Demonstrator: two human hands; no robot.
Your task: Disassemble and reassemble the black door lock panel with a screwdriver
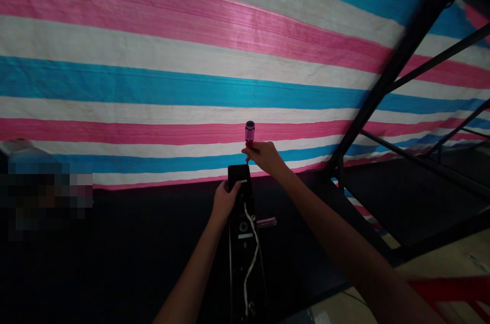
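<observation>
A long black panel-like device (238, 252) lies lengthwise before me, with a white cable (255, 247) running down its face. My left hand (225, 200) is closed around its left side near the far end, thumb on the face. Between the fingers of my right hand (264, 154) is a screwdriver (249, 131) with a see-through purple handle and a red collar. It stands nearly upright, its dark shaft pointing down at the device's far end; whether the tip touches a screw is too small to tell. A pink, see-through handle-like object (267, 222) lies just right of the device.
Under the device is a dark work surface (153, 242). A striped pink, blue and white tarpaulin (172, 89) hangs behind it. Black metal framing (377, 94) rises at the right, and a red frame (451, 288) stands at the lower right. A blurred-out area covers the far left.
</observation>
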